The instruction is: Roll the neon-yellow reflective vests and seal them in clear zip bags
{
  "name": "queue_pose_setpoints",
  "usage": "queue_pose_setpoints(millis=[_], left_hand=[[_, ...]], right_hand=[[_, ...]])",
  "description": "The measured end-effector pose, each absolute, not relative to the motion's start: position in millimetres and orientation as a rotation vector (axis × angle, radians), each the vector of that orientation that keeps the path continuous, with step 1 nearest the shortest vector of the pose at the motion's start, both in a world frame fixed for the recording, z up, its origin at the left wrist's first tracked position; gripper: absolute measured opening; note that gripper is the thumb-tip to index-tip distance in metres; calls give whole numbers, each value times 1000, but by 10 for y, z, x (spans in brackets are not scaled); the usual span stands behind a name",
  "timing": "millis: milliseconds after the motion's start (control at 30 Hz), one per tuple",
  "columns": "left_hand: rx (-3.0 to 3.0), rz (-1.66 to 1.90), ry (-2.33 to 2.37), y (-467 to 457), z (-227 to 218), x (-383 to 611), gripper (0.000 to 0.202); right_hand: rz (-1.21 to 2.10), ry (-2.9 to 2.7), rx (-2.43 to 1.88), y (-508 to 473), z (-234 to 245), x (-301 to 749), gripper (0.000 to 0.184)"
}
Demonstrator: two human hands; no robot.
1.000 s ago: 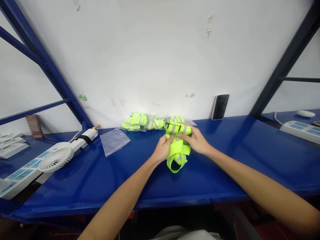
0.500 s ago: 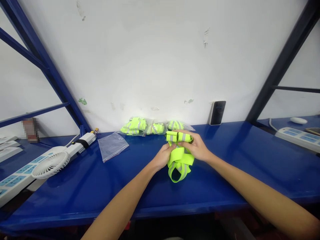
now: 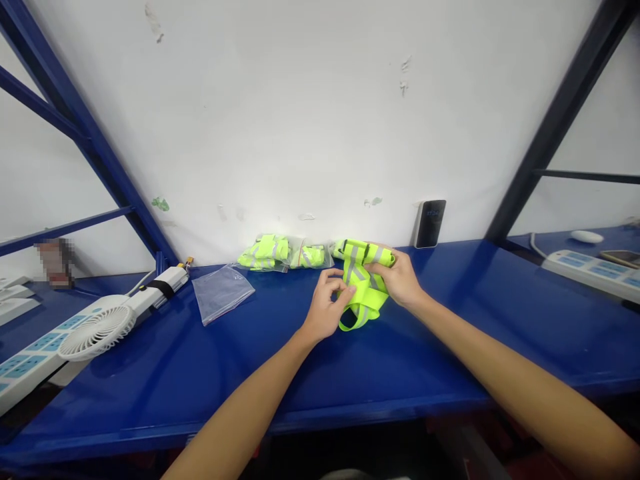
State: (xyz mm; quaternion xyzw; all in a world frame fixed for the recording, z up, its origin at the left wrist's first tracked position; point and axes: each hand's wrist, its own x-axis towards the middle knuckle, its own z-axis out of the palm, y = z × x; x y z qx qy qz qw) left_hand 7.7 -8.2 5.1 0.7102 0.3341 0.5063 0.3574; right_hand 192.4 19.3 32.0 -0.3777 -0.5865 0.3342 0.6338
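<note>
A neon-yellow reflective strap vest (image 3: 369, 299) with grey stripes is held up in front of me, partly rolled at its top with loops hanging below. My right hand (image 3: 401, 279) grips the rolled upper part at its right side, thumb in front. At the left edge, my left hand (image 3: 327, 307) has its fingers curled and its thumb against a hanging strap, pinching it. Behind the vest, bagged yellow reflective bundles (image 3: 265, 252) lie along the wall, one of them mostly hidden. A flat clear zip bag (image 3: 223, 293) lies to the left of my hands.
The blue table (image 3: 280, 360) meets a white wall at the back. A white fan (image 3: 97, 332) and a power strip (image 3: 47, 350) occupy the left side. A black-faced clock device (image 3: 431, 224) leans at the back right, with another power strip (image 3: 595, 272) beyond the post.
The vest and both hands have risen slightly toward the wall. My left hand has shifted down along the vest from the rolled part to a hanging strap; my right hand keeps its hold.
</note>
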Motion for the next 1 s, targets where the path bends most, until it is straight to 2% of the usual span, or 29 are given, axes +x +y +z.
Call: queue_pose_setpoints(millis=[67,300,500,667,767,933,1000], left_hand=[[1771,1306,887,-76,37,99,27],[1651,907,753,-3,-5,79,40],[1530,1126,576,8,57,112,36],[1996,1160,739,-113,136,93,37],[2283,1081,766,-192,133,108,46],[2265,983,860,-203,28,179,17],[2116,1056,869,-167,-7,189,19]], right_hand=[[734,-1311,-857,195,337,1933,40],[797,-999,-680,322,465,2094,27],[830,-740,-611,435,548,2227,26],[919,-656,-651,478,471,2205,25],[977,-652,-678,495,425,2199,27],[1036,-647,-715,505,401,2188,28],[1042,-642,-723,504,402,2187,28]])
